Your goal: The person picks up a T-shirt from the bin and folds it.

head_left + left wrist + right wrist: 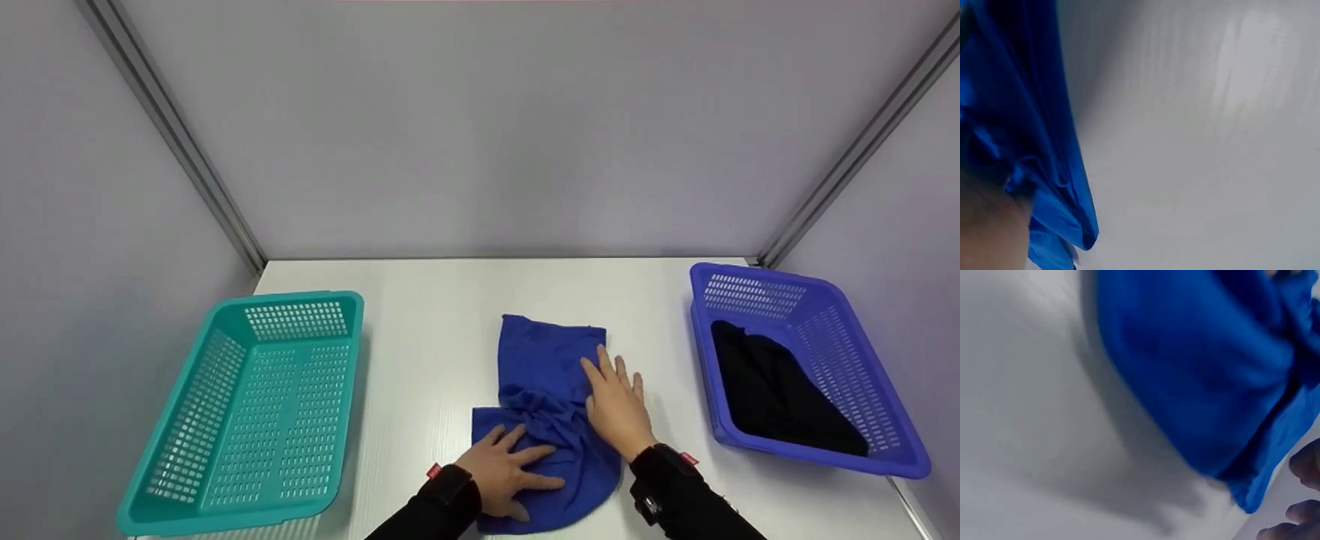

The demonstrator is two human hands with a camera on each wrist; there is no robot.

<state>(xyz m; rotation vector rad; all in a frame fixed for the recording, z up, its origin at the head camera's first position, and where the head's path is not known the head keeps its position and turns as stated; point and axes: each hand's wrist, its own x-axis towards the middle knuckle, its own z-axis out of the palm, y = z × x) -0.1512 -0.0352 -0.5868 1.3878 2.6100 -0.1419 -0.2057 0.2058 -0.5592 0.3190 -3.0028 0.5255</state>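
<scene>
A blue piece of fabric, perhaps a garment, lies on the white table with its middle bunched into creases. Its far part is flat and squared off, while the near right edge is rounded. My left hand rests on the near part, fingers spread. At the right side of the fabric my right hand touches it with extended fingers. In the left wrist view, the fabric hangs in folds beside part of the hand. The right wrist view shows the fabric close up, with blurred fingertips at the edge.
On the left stands a teal plastic basket with slotted walls. A purple-blue basket on the right holds black folded cloth. Grey panels enclose the white table at the back and sides.
</scene>
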